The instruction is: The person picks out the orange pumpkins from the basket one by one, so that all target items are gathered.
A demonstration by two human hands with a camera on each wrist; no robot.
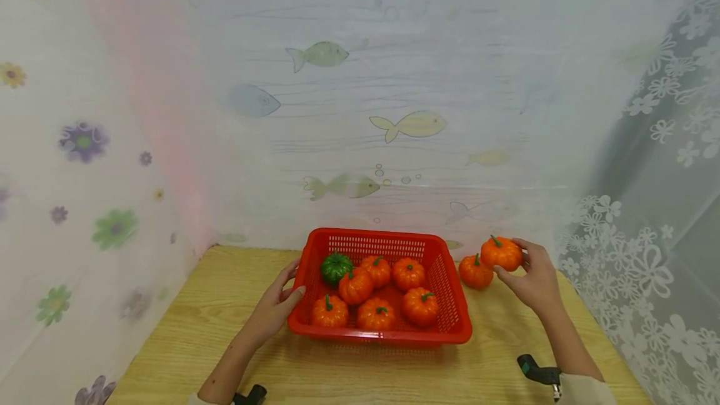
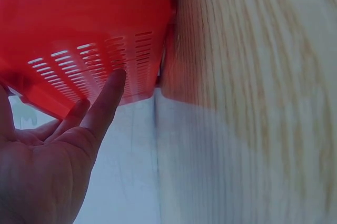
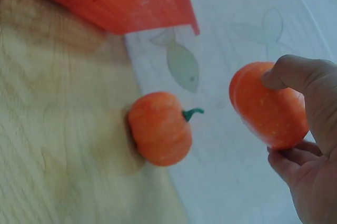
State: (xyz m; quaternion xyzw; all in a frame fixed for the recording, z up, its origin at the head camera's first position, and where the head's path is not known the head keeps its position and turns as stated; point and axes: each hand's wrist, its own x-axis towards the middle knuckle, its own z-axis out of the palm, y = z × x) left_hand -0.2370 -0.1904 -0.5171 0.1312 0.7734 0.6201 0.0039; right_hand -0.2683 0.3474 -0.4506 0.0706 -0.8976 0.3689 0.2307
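Observation:
A red plastic basket (image 1: 382,334) stands on the table with several small orange pumpkins (image 1: 409,274) and one green pumpkin (image 1: 335,268) inside. My left hand (image 1: 275,305) grips its left side, the thumb at the rim; in the left wrist view the fingers (image 2: 108,103) lie against the slotted outer wall. To the right of the basket, my right hand (image 1: 534,275) holds an orange pumpkin (image 1: 502,254) between thumb and fingers, raised off the table. Another orange pumpkin (image 1: 475,272) sits on the table, between the basket and that hand, its green stem visible in the right wrist view.
The wood-grain table (image 1: 197,324) reaches back to a wall sheet (image 1: 349,142) printed with fish. Flower-patterned sheets (image 1: 101,205) hang at the sides. Black wrist devices (image 1: 537,370) show near both forearms.

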